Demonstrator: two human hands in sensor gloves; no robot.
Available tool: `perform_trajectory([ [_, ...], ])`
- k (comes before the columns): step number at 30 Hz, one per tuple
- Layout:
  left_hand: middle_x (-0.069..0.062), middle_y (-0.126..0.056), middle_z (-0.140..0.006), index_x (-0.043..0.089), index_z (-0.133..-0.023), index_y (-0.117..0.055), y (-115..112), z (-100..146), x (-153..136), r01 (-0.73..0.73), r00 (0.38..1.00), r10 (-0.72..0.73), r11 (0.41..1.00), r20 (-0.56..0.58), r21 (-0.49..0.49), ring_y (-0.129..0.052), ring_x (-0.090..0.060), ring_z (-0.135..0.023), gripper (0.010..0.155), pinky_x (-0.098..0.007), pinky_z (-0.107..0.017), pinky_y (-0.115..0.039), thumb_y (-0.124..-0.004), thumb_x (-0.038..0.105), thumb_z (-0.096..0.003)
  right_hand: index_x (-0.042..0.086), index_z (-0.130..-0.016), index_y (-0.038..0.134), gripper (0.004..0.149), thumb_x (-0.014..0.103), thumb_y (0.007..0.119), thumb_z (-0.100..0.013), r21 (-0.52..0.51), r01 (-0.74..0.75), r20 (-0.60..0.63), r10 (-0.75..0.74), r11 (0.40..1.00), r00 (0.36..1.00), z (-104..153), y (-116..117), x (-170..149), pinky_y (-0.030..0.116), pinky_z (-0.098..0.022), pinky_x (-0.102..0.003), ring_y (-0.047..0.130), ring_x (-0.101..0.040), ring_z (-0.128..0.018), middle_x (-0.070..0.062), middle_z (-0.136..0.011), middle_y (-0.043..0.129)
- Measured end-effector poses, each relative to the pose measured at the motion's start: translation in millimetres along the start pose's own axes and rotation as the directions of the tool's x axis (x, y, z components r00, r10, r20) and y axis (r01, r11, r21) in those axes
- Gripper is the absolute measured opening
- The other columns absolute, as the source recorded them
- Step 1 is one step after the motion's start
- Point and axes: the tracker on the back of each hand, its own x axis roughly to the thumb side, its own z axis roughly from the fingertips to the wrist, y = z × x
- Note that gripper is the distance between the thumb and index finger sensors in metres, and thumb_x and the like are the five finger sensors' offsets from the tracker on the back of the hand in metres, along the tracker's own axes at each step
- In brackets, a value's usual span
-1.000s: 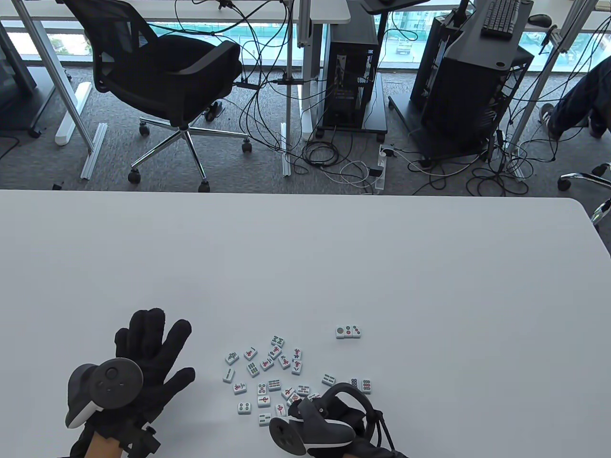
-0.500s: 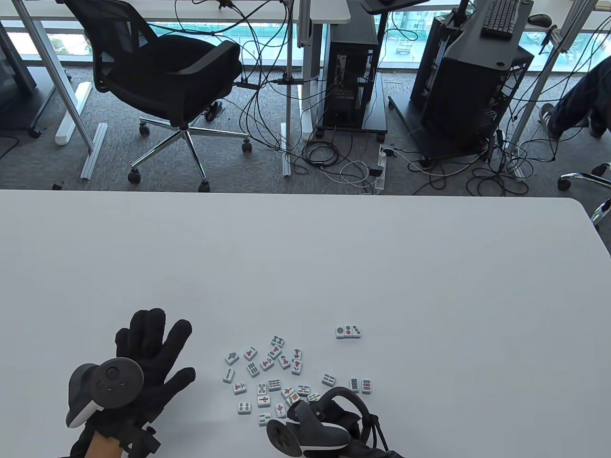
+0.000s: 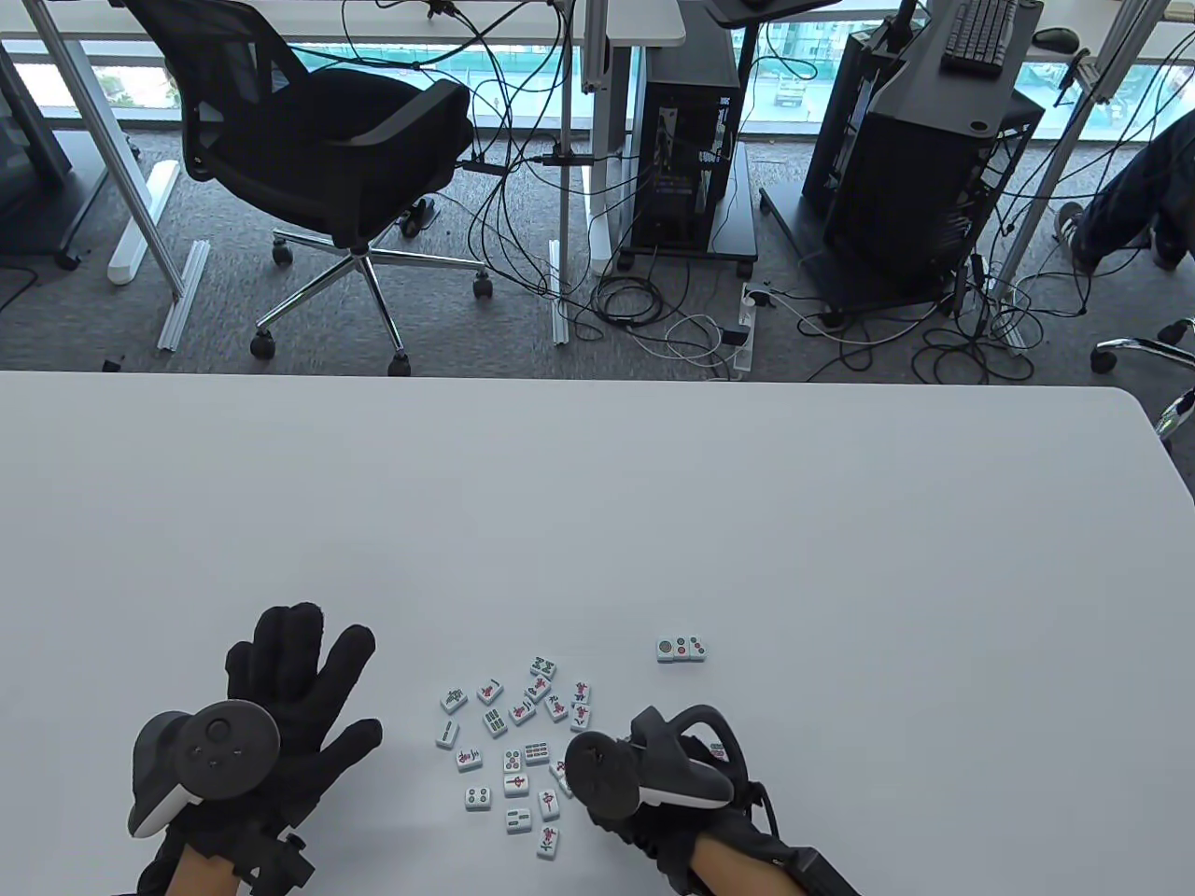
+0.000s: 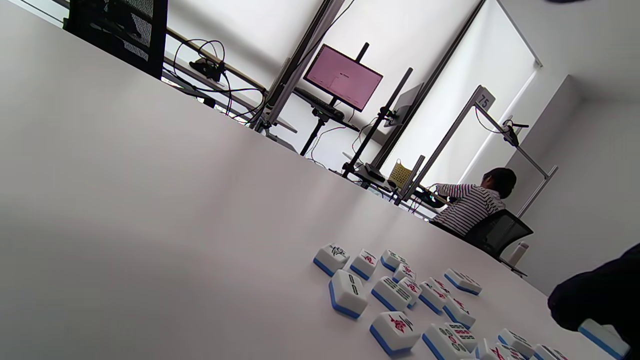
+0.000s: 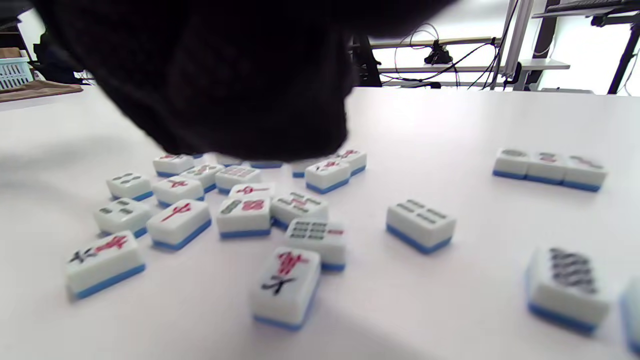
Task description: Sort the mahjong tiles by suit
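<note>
One tile now lies bottom centre; right hand rose, grip unclear; left hand stays flat.

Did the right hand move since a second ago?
Yes. The right hand slid up the table view, toward the row of three tiles, and now covers loose tiles that showed before.

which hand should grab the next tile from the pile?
Right. The right hand hovers over the pile's right edge, tiles directly beneath it. The left hand lies flat on the table, apart from the tiles.
</note>
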Motion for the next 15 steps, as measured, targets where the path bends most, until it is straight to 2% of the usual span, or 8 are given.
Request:
perform_trajectory([
  [4, 0.018, 0.014, -0.111, 0.046, -0.111, -0.021, 0.6, 0.3, -0.1, -0.001, 1.0, 0.001, 1.0, -0.001, 0.003, 0.021, -0.015, -0.106, 0.08, -0.055, -0.071, 0.009, -0.054, 0.076, -0.0451, 0.001, -0.078, 0.083, 0.059, 0.036, 0.091, -0.031, -0.087, -0.052, -0.057, 0.047, 0.995, 0.997, -1.1, -27.6, -26.1, 0.081, 0.0, -0.026, 0.087, -0.009, -0.001, 0.0, -0.026, 0.099],
  [7, 0.018, 0.014, -0.11, 0.046, -0.111, -0.021, 1.0, 0.5, -0.4, -0.003, 1.0, 0.003, 1.0, -0.002, 0.005, 0.021, -0.015, -0.106, 0.08, -0.055, -0.071, 0.009, -0.054, 0.076, -0.0451, 0.001, -0.079, 0.082, 0.059, 0.035, 0.091, -0.032, -0.112, -0.076, -0.114, 0.063, 0.991, 0.991, -3.2, -35.8, -47.7, 0.081, -0.002, -0.027, 0.088, -0.009, -0.003, 0.0, -0.028, 0.099],
  [10, 0.018, 0.014, -0.111, 0.046, -0.111, -0.021, 1.1, 0.5, -0.4, -0.003, 1.0, 0.003, 1.0, -0.001, 0.006, 0.021, -0.015, -0.106, 0.08, -0.055, -0.071, 0.009, -0.054, 0.076, -0.045, 0.002, -0.08, 0.081, 0.059, 0.035, 0.091, -0.032, -0.087, -0.097, -0.154, 0.082, 0.991, 0.985, -6.1, -28.6, -65.4, 0.082, -0.003, -0.027, 0.089, -0.01, -0.005, 0.0, -0.03, 0.099],
  [15, 0.018, 0.014, -0.111, 0.046, -0.111, -0.021, 1.4, 0.5, -0.7, -0.006, 1.0, 0.006, 1.0, 0.0, 0.008, 0.021, -0.015, -0.106, 0.08, -0.055, -0.071, 0.009, -0.054, 0.076, -0.045, 0.004, -0.081, 0.08, 0.059, 0.035, 0.09, -0.032, 0.003, -0.152, -0.194, 0.15, 0.988, 0.97, -12.9, 3.5, -91.7, 0.083, -0.005, -0.027, 0.089, -0.01, -0.007, 0.0, -0.032, 0.099],
])
